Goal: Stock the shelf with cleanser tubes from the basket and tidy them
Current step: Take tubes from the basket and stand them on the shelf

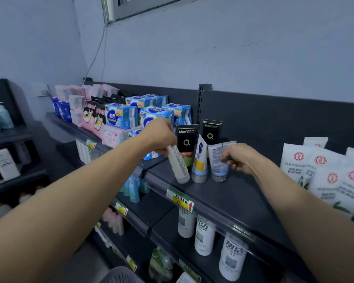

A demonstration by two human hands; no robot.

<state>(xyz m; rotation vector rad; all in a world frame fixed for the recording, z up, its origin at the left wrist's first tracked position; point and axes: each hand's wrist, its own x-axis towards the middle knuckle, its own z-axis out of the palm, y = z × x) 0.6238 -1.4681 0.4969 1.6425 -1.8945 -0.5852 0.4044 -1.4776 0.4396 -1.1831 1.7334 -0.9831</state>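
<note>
Dark grey top shelf bears the row, where the left hand grips a frosted white plastic cleanser tube by its top, long axis tilted, cap down just left of an upright white-and-blue tube, while the right hand pinches a pale blue tube beyond.

Shelf: wearing a matt, dark, smooth finish.
Clear tube: showing translucent, glossy plastic.
Black tubes: gleaming as smooth plastic.
Basket: showing perforated plastic.
</note>
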